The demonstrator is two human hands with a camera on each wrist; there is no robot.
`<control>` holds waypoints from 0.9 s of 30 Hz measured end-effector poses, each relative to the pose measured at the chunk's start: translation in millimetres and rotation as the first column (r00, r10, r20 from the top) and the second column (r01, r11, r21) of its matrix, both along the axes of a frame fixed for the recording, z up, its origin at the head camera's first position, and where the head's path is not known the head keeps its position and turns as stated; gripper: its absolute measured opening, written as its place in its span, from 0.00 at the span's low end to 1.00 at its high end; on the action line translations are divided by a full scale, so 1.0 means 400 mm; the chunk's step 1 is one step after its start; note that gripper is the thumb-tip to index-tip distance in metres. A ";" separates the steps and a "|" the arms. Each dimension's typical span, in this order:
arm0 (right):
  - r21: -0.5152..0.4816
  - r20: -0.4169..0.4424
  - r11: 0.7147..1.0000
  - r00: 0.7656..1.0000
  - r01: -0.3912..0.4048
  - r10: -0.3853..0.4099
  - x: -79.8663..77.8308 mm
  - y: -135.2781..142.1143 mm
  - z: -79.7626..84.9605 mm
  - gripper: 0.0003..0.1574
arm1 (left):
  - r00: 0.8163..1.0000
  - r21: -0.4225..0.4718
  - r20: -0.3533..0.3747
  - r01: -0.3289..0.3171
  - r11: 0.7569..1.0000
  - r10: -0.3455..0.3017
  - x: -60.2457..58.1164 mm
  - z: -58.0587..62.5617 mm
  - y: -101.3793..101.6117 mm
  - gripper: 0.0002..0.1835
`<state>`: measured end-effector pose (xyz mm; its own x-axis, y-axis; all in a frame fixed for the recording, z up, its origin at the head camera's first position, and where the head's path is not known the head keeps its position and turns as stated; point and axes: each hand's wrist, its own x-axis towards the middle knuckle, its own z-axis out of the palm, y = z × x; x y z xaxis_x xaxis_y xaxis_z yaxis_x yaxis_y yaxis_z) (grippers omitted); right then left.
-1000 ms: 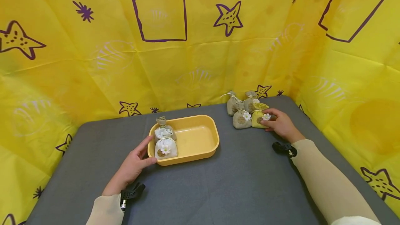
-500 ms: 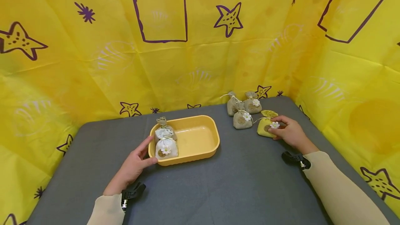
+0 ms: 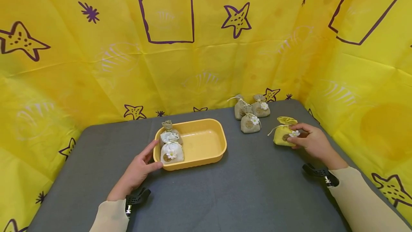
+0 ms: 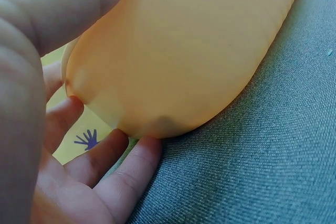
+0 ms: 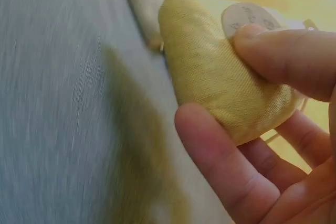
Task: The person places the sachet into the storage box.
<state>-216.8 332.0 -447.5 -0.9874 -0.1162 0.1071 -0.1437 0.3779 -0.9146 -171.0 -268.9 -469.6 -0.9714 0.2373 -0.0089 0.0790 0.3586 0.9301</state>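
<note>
My right hand (image 3: 313,142) pinches a small yellow drawstring pouch (image 3: 280,135) by its right side. It has a white flower, a round tag and a gathered top. In the right wrist view, the thumb presses on the tag and the fingers support the yellow cloth (image 5: 210,72) from the other side; a blurred shadow lies on the table below. My left hand (image 3: 136,171) holds the left end of a yellow-orange tray (image 3: 193,162), thumb at the front corner. Fingertips touch the tray's outer wall (image 4: 184,51) in the left wrist view. A white pouch (image 3: 172,153) stands inside the tray's left end.
Behind the white pouch, another pouch with a brown gathered top (image 3: 167,124) stands in the tray. Three beige-brown pouches cluster at the back right, the nearest one (image 3: 250,124) with a white flower. A yellow patterned cloth (image 3: 206,63) hangs behind the grey table (image 3: 222,196).
My right hand has drawn the yellow pouch rightward and toward me, away from the beige-brown pouches. My left hand and the tray stay in place.
</note>
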 end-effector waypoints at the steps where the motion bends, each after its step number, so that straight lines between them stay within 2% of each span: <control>1: 0.021 -0.008 1.000 1.000 -0.004 0.004 0.003 -0.008 0.009 0.28 | 1.000 0.002 0.000 0.000 1.000 0.000 0.000 0.000 0.000 0.46; 7: 0.097 -0.039 0.994 0.998 -0.040 0.044 0.017 -0.089 0.055 0.24 | 1.000 0.004 -0.004 0.001 1.000 -0.001 -0.003 -0.004 -0.001 0.46; 12: 0.059 -0.028 0.994 0.995 -0.092 0.094 0.021 -0.171 0.089 0.23 | 1.000 -0.011 -0.009 0.005 1.000 -0.005 -0.007 -0.008 -0.002 0.46; 21: -0.076 0.018 0.983 0.986 -0.165 0.167 0.014 -0.333 0.158 0.21 | 1.000 -0.020 -0.013 0.005 1.000 -0.005 -0.006 -0.009 -0.004 0.47; 27: -0.090 0.024 0.971 0.974 -0.222 0.225 -0.005 -0.461 0.182 0.19 | 1.000 -0.017 -0.019 0.002 1.000 -0.003 -0.007 -0.010 -0.006 0.46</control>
